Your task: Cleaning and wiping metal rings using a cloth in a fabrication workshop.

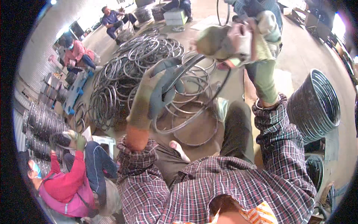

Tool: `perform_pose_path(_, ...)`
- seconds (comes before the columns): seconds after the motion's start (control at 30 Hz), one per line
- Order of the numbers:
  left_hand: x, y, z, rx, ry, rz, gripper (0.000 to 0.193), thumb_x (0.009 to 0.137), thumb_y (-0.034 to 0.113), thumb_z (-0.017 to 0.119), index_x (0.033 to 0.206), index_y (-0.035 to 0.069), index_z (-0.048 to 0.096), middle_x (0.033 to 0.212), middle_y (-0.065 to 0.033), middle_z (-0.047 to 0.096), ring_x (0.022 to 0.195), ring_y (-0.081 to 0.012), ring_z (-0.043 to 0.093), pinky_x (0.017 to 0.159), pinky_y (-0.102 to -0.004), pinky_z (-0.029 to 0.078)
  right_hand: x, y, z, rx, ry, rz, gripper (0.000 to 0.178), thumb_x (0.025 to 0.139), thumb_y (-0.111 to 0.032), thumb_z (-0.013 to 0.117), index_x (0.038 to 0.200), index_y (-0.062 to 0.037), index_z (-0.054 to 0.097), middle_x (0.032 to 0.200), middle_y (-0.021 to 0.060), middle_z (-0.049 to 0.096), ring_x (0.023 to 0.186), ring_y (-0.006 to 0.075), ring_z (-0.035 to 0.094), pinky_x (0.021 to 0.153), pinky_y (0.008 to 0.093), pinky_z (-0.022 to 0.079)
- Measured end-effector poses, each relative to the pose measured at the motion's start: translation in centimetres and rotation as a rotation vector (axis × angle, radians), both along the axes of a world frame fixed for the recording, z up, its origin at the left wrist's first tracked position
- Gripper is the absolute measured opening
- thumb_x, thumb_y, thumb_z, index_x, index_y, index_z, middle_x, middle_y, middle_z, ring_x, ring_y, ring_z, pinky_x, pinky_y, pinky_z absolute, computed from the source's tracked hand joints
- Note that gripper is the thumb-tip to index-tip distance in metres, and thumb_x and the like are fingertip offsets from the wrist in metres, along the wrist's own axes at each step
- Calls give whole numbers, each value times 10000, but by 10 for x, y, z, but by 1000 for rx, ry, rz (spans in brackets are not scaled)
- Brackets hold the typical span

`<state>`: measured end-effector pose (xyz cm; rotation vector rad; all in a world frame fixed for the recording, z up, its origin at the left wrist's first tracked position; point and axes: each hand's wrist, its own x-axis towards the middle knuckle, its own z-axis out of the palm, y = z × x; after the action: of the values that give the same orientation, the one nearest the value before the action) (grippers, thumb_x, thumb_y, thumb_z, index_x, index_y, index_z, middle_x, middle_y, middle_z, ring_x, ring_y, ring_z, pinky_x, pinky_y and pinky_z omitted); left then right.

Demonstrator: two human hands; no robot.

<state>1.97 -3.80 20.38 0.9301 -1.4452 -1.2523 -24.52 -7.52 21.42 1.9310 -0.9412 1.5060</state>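
My left hand (164, 87), in a grey-coated green glove, is closed round a dark metal wheel rim (210, 104). The rim hangs tilted in front of my knees, its lower edge lighter grey. My right hand (257, 43), in a green glove, is raised beyond the rim's upper right side. Motion smears its fingers, and I cannot tell whether they grip anything. Next to them is a blurred olive-and-grey bundle (214, 41), close to the rim's top. Below the held rim, another thin hoop (195, 143) lies on the floor between my legs.
A big loose heap of rims (138, 56) lies ahead to the left. Stacked rims (315, 104) stand at my right, more stacks (44, 123) at far left. A co-worker in red (67, 186) sits close on my left; another person (259, 9) is just ahead. Others sit farther back.
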Motion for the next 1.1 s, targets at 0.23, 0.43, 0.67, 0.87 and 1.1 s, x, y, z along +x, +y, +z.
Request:
perform_pose_path(0.23,-25,-2,43,-62,-65,-183,244,942,219,472,1064,53,603,730,-15,629,486,-17,435,412,-167,313,-5,20,52,35,57,53,565,745,-101,749,1245,18,515,991,73,630,904,180,626,780,281,492)
perform_pose_path(0.43,-30,-48,11,-168,-12,-81,283,951,163,407,1118,28,592,756,-41,632,528,-44,518,418,-178,366,6,17,34,261,145,313,567,689,-136,747,1211,-60,540,1143,153,587,1007,289,612,847,364,507)
perform_pose_path(0.67,-64,-34,26,-775,-632,355,393,913,157,479,1257,-33,484,917,-271,633,820,-381,650,723,-416,526,27,6,29,351,536,-31,527,698,-138,688,1207,-117,551,1150,119,589,997,296,604,827,367,502)
perform_pose_path(0.87,-82,-9,41,-646,-927,370,426,913,203,510,1318,80,458,877,-232,637,796,-389,633,683,-475,494,9,6,18,402,522,-171,313,749,-194,629,1054,-132,604,925,83,638,826,273,636,706,374,508)
perform_pose_path(1.1,-65,2,12,-897,-874,509,274,840,307,612,938,58,559,775,-140,607,649,-308,645,531,-395,501,8,10,25,393,478,-140,510,694,-210,680,1192,-139,594,953,101,634,832,282,632,709,381,505)
